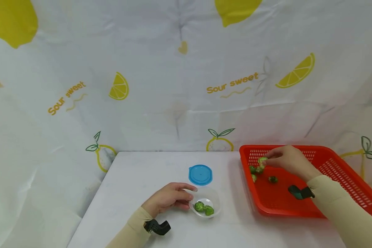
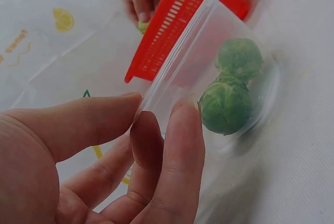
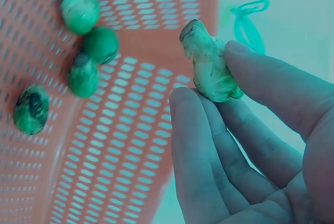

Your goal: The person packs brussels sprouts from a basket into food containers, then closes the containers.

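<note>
Low in the frame, left of centre, the person's left hand [image 1: 168, 199] pinches the rim of a clear bowl [image 1: 215, 199], a light hold that likely keeps it from sliding on the white table [image 1: 142, 172]. Two green sprouts [image 1: 209, 210] rest side by side inside, at the bowl's bottom. Just above the bowl in the frame lies a blue lid [image 1: 200, 175], flat, leaving the bowl's mouth uncovered. At right stands a red basket [image 1: 282, 201]; its four loose sprouts [image 1: 272, 179] sit in its left part, toward the bowl, perhaps within easy reach. Over that same part, the right hand [image 1: 286, 160] grasps one more sprout [image 1: 262, 161] between thumb and fingers, raised above the others; such a fingertip hold seems to suit so small a thing.
</note>
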A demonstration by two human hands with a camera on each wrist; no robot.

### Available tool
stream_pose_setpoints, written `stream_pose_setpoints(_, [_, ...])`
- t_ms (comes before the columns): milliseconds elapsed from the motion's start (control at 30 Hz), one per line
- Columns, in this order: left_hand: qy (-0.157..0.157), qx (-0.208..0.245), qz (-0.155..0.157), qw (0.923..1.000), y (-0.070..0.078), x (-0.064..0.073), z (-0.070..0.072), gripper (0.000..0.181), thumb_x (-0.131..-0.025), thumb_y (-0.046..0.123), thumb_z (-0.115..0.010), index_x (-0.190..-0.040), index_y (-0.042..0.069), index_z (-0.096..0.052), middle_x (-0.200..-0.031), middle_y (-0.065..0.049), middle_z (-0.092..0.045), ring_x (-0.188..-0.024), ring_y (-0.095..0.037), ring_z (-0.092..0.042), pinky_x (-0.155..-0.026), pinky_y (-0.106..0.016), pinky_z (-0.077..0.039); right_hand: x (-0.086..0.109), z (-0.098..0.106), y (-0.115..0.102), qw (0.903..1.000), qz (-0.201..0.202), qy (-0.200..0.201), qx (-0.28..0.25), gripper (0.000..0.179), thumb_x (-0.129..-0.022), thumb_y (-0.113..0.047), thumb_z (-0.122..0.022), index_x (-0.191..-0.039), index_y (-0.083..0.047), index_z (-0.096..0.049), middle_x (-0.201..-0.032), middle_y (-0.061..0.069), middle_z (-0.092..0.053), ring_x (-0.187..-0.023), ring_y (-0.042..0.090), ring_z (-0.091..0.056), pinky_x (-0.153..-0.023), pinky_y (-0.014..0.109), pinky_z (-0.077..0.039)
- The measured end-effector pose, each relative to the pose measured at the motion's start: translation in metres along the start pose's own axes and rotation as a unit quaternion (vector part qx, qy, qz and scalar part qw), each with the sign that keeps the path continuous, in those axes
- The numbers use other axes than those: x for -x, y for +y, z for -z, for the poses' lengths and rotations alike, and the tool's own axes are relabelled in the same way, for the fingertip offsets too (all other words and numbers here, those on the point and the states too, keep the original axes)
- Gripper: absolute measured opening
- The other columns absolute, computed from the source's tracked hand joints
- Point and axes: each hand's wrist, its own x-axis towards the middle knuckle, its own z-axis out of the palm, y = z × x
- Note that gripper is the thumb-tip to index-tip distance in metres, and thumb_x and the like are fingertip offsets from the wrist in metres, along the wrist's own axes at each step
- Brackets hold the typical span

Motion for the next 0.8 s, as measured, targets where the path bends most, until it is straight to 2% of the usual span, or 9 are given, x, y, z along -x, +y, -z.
stream_pose_setpoints(167, [0.000, 0.006, 0.001, 1.0000, 0.000, 0.001, 0.002, 0.038, -0.100, 0.015, -0.077, -0.137, 0.009, -0.072, -0.094, -0.005, -0.073, -0.078, -0.013, -0.073, -0.079, -0.029, -0.068, 0.016, -0.004, -0.016, 0.9996, 0.019, 0.017, 0.010, 0.050, -0.096, -0.050, -0.081, -0.128, -0.012, -0.079, -0.119, 0.008, -0.080, -0.111, 0.032, -0.067, -0.088, 0.051, -0.062])
stream_pose_setpoints(400, [-0.004, 0.008, -0.001, 1.0000, 0.001, 0.001, 0.004, 0.037, -0.100, 0.014, -0.076, -0.137, 0.008, -0.072, -0.094, -0.005, -0.073, -0.078, -0.013, -0.072, -0.080, -0.029, -0.068, 0.031, -0.020, -0.056, 0.9986, 0.033, 0.027, -0.032, 0.044, -0.091, -0.048, -0.087, -0.123, -0.018, -0.082, -0.111, 0.001, -0.080, -0.102, 0.024, -0.066, -0.074, 0.032, -0.060])
stream_pose_setpoints(500, [-0.001, 0.005, -0.001, 1.0000, 0.001, 0.002, 0.004, 0.037, -0.101, 0.014, -0.076, -0.137, 0.009, -0.072, -0.094, -0.005, -0.073, -0.078, -0.013, -0.072, -0.080, -0.029, -0.068, 0.033, -0.034, -0.078, 0.9967, 0.052, 0.030, -0.055, 0.039, -0.092, -0.042, -0.087, -0.121, -0.017, -0.082, -0.108, 0.000, -0.081, -0.096, 0.021, -0.069, -0.071, 0.032, -0.061])
stream_pose_setpoints(667, [-0.004, 0.007, -0.004, 1.0000, 0.001, 0.001, 0.003, 0.037, -0.101, 0.014, -0.076, -0.137, 0.009, -0.072, -0.094, -0.005, -0.074, -0.078, -0.012, -0.072, -0.080, -0.029, -0.068, 0.030, -0.066, -0.106, 0.9930, 0.082, 0.032, -0.078, 0.029, -0.093, -0.033, -0.087, -0.116, -0.016, -0.083, -0.101, -0.003, -0.080, -0.094, 0.017, -0.073, -0.081, 0.035, -0.064])
stream_pose_setpoints(800, [-0.008, 0.007, -0.004, 0.9999, 0.002, 0.001, 0.002, 0.036, -0.101, 0.014, -0.075, -0.136, 0.009, -0.072, -0.094, -0.004, -0.075, -0.078, -0.012, -0.072, -0.080, -0.029, -0.068, 0.026, -0.089, -0.119, 0.9898, 0.091, 0.026, -0.107, 0.026, -0.093, -0.032, -0.088, -0.113, -0.016, -0.083, -0.098, -0.004, -0.080, -0.093, 0.014, -0.074, -0.085, 0.036, -0.066])
